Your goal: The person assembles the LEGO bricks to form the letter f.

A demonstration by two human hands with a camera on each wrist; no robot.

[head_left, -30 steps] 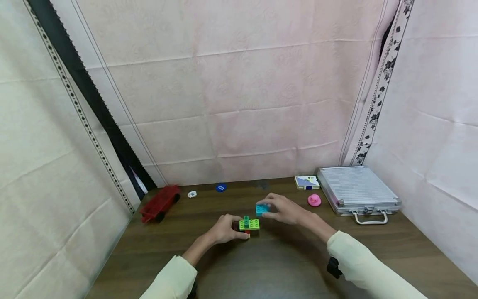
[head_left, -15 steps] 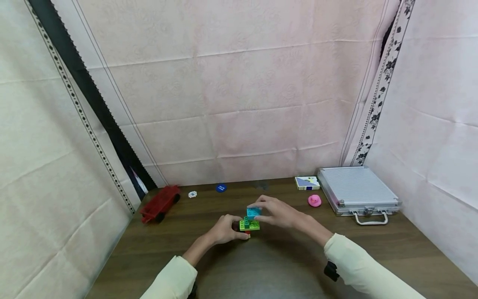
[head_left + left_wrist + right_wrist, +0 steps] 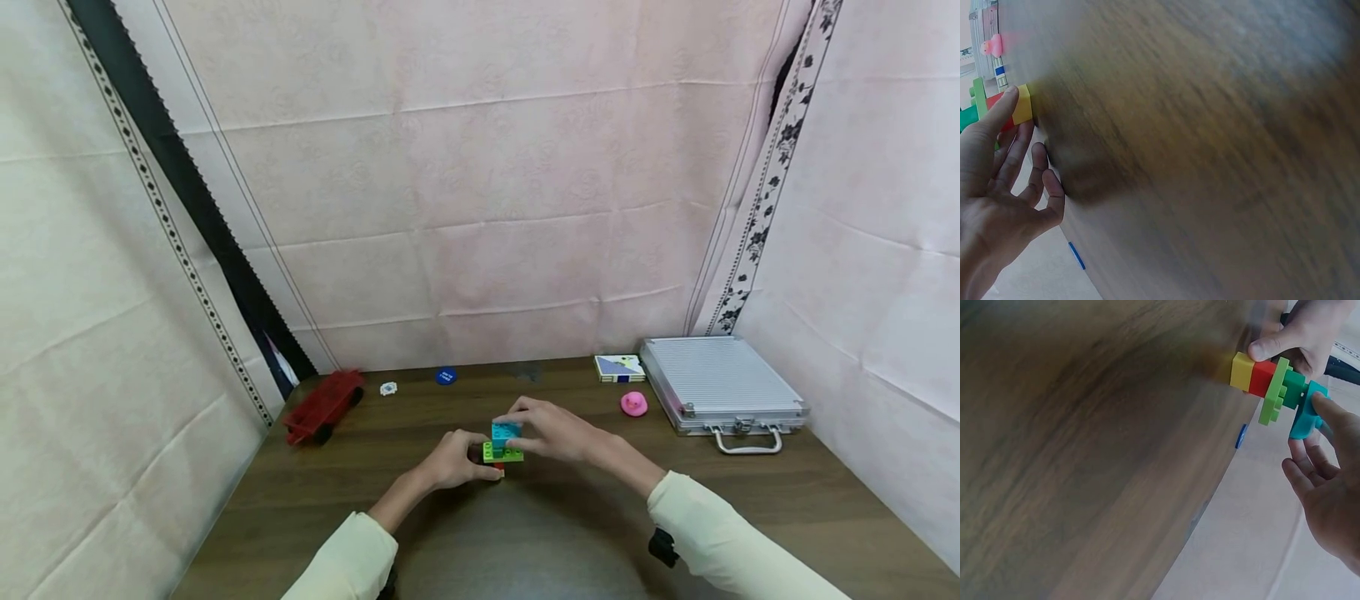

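Observation:
A small stack of toy building bricks stands on the table: a yellow brick lowest, then a red brick, a wide light green brick and a dark green brick. My left hand grips the stack low down, its thumb by the red and yellow bricks. Between thumb and fingers, my right hand pinches a blue brick directly over the dark green one. The blue brick sits slightly tilted against it; whether it is pressed fully down I cannot tell.
Behind the hands lie a blue disc, a small white piece and a red toy vehicle at left. To the right are a pink rubber duck, a card box and a silver case. Cloth walls surround the table.
My right hand has brought the blue brick leftward and down, from beside the stack to the top of the dark green brick. The left hand has kept its grip on the stack.

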